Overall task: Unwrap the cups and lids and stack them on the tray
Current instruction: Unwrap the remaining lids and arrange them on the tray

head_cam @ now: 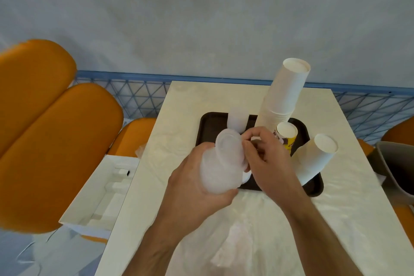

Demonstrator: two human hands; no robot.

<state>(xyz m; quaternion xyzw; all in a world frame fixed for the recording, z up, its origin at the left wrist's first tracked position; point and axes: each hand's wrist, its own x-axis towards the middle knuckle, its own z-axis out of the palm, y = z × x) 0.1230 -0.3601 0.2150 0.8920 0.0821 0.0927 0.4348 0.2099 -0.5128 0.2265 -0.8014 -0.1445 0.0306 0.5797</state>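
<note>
My left hand [192,188] grips a stack of translucent plastic lids [220,163] above the near edge of the dark brown tray [209,122]. At the top of that stack my right hand [268,159] has its fingers curled and pinches at the rim or the wrap; which one is unclear. On the tray stand a tall stack of upturned white paper cups [283,94], a short printed cup stack [286,134], another white cup stack [317,157] at the right, and a small translucent lid stack [237,120] at the back.
The tray sits on a cream table [336,219]; clear plastic wrap [235,244] lies on the table's near part. An open white box [100,195] is at the left, orange seats [51,141] beyond it, and a grey bin [396,170] at the right.
</note>
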